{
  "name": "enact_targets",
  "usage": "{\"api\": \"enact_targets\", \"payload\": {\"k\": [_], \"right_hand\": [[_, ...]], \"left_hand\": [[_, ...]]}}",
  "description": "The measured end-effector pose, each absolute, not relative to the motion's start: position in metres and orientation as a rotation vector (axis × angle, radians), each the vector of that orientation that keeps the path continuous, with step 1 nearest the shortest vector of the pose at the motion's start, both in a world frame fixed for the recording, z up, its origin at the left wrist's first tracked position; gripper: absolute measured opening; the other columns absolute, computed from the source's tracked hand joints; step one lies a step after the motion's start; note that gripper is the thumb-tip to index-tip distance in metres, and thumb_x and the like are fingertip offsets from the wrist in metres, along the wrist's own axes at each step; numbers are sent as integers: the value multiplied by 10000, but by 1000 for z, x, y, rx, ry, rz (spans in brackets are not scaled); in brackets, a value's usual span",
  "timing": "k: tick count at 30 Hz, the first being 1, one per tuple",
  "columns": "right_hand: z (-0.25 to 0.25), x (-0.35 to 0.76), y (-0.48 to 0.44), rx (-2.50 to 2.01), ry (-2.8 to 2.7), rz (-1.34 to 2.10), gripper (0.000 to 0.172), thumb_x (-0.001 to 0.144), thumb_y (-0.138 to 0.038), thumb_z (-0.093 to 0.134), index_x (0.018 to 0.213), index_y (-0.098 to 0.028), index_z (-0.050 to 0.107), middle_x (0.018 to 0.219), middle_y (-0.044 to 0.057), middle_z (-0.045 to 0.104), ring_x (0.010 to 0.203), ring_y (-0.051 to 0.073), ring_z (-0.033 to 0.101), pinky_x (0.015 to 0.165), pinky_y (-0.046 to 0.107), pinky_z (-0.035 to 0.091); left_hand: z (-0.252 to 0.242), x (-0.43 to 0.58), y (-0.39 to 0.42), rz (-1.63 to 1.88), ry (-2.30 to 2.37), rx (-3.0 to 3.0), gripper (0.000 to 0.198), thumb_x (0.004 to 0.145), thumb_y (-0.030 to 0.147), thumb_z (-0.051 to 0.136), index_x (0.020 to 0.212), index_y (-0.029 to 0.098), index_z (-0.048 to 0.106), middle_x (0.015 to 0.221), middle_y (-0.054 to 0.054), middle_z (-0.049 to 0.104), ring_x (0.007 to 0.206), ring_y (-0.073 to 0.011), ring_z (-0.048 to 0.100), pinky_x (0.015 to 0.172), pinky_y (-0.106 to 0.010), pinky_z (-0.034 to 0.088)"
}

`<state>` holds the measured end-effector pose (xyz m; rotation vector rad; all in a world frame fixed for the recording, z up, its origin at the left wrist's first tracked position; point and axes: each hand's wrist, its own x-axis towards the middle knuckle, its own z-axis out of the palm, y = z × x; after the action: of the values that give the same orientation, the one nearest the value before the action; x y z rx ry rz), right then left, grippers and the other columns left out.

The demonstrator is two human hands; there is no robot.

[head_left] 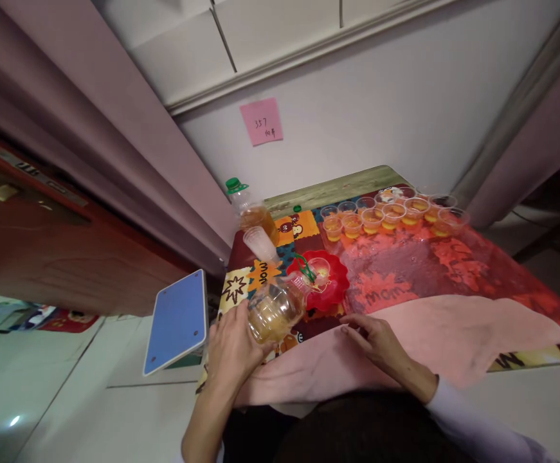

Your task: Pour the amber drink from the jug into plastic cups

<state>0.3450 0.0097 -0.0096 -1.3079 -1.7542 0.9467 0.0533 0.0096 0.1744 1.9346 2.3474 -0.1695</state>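
Observation:
My left hand is wrapped round a clear plastic bottle with some yellow liquid in it. The bottle is tilted, its neck pointing to the upper right over a clear plastic cup. That cup stands on a red scalloped plate. A green ring with a strap shows at the bottle's mouth. My right hand hovers over or rests on a pink cloth; which of the two I cannot tell. Its fingers are loosely bent and apart, with nothing seen in them.
Several clear cups with yellow liquid stand in rows at the back right. A larger green-capped bottle and a stack of clear cups are at the left. A green cap lies behind. A blue-topped stool stands beside the table.

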Motion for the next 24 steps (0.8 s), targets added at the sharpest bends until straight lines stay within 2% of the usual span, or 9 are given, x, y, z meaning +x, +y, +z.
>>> {"api": "enact_targets", "payload": {"k": [5, 16, 24], "right_hand": [[-20, 344, 6, -1356, -1832, 903, 302, 1045, -396, 577, 1089, -258, 842, 1027, 78, 881, 888, 262, 849, 798, 348, 649], [-21, 345, 5, -1301, -1960, 798, 280, 1044, -291, 546, 1083, -239, 818, 1048, 70, 874, 897, 242, 843, 798, 334, 641], [-21, 345, 7, -1298, -1968, 812, 287, 1033, -272, 535, 1077, -239, 816, 1049, 71, 873, 912, 234, 840, 806, 324, 631]], "left_hand": [[182, 59, 13, -236, 2370, 1924, 895, 773, 417, 841, 1555, 150, 494, 1532, -192, 666, 1423, -411, 623, 1159, -523, 479], [183, 58, 17, -180, 2363, 1969, 861, 740, 440, 837, 1504, 197, 520, 1457, -197, 704, 1376, -426, 640, 1130, -534, 479], [189, 61, 20, -221, 2380, 1977, 852, 729, 394, 868, 1488, 174, 550, 1444, -203, 712, 1371, -429, 652, 1121, -534, 491]]}}
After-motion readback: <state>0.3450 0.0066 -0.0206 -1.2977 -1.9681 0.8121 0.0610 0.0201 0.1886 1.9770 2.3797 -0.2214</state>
